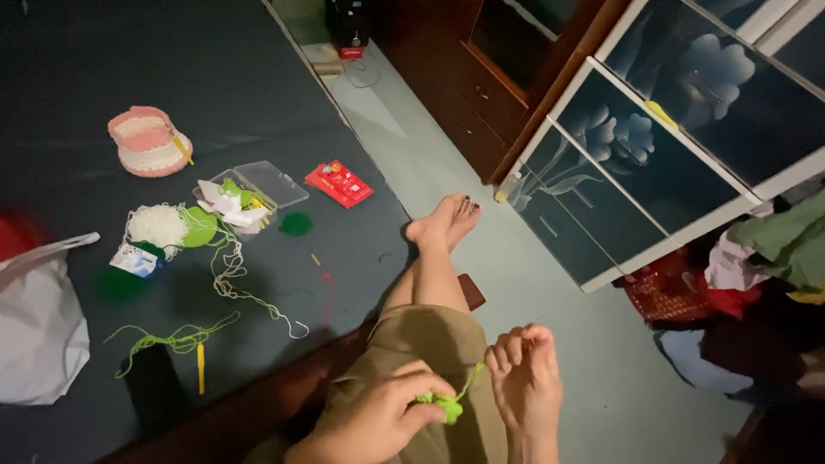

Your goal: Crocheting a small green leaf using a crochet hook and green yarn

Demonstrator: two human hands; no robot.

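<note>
My left hand [378, 418] is at the bottom centre, over my lap, pinching a small bright green crocheted piece [444, 406] between thumb and fingers. A thin green yarn strand [471, 381] rises from that piece to my right hand [526, 384], which is just to the right with its fingers curled shut around the strand. Both hands hover above my knee in olive shorts [430, 344]. My bare leg and foot [444, 222] stretch out toward the floor.
On the dark bed cover lie a pink-and-white crocheted basket [148, 142], a clear plastic box [262, 185], a red packet [339, 183], white yarn [157, 225], loose green yarn [176, 339], a yellow crochet hook [201, 368] and a white bag [39, 331]. A glass-fronted cabinet [653, 146] and a clothes pile [765, 249] stand on the right.
</note>
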